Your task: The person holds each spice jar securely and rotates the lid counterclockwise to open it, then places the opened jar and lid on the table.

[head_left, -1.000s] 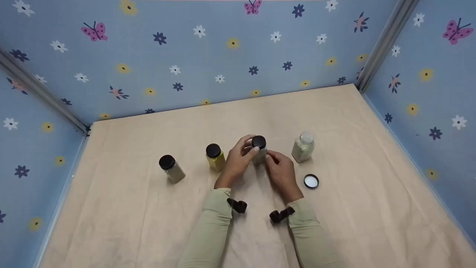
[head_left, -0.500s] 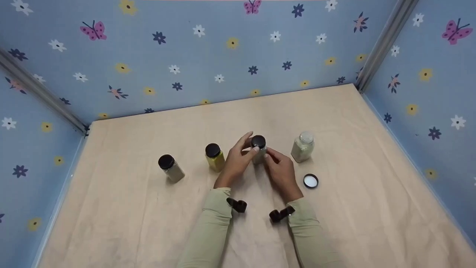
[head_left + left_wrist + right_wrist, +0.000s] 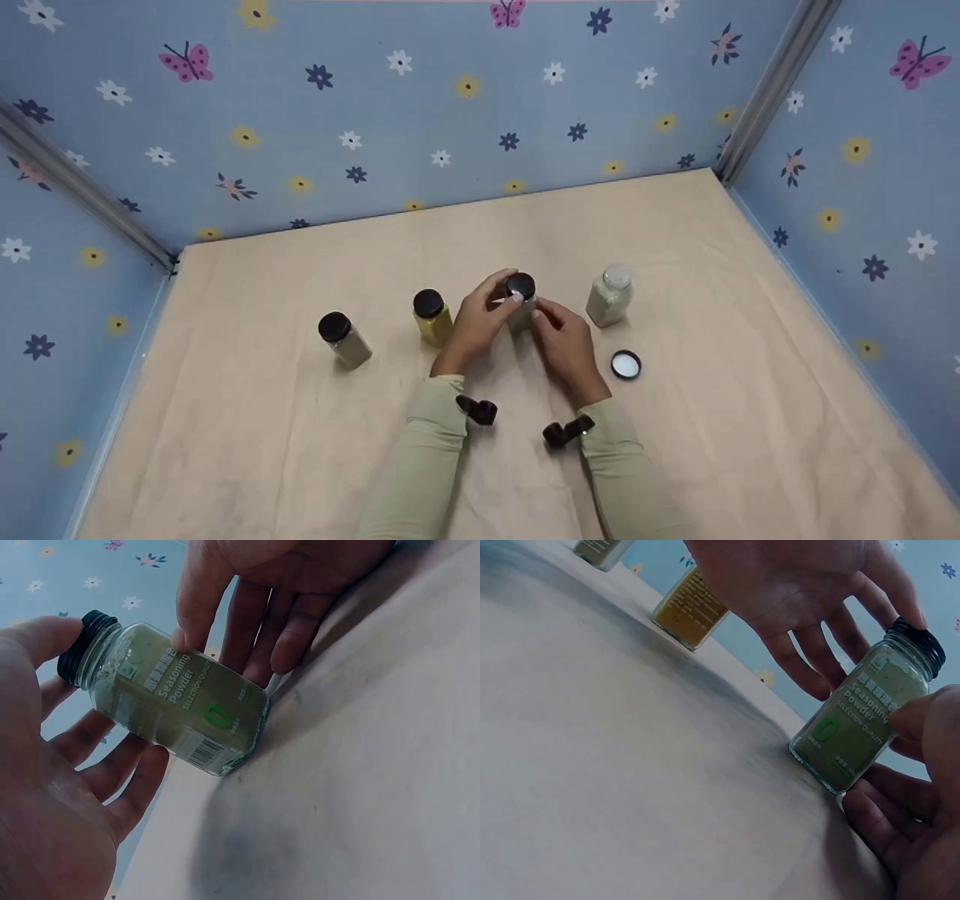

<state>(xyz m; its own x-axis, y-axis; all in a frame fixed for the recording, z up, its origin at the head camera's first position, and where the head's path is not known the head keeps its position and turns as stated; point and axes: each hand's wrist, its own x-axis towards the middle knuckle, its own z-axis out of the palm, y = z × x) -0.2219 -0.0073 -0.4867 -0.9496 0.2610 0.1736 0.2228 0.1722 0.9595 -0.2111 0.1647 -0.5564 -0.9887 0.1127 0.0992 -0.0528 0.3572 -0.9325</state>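
Note:
Between my hands stands a glass seasoning powder jar [image 3: 180, 697] with a black screw lid [image 3: 520, 286] on it. My left hand [image 3: 478, 321] holds the lid from the left, its thumb on the near edge and a finger round the far side. Lower down, my right hand [image 3: 568, 343] grips the jar's body between thumb and fingers. The jar's base is on the cloth, and its label faces the wrist cameras. In the right wrist view the left hand's lower fingers spread beside the glass.
Left of my hands stand a yellow jar [image 3: 434, 324] and a brownish jar [image 3: 350, 346], both black-lidded. To the right is a pale green jar [image 3: 609, 301] without a black lid. A loose black lid [image 3: 625, 364] lies white inside up near it. Patterned walls border the cloth-covered table [image 3: 225, 435].
A left finger beside the lid straightened slightly half a second ago and is back against the far side now. The right hand and the jars have stayed where they were.

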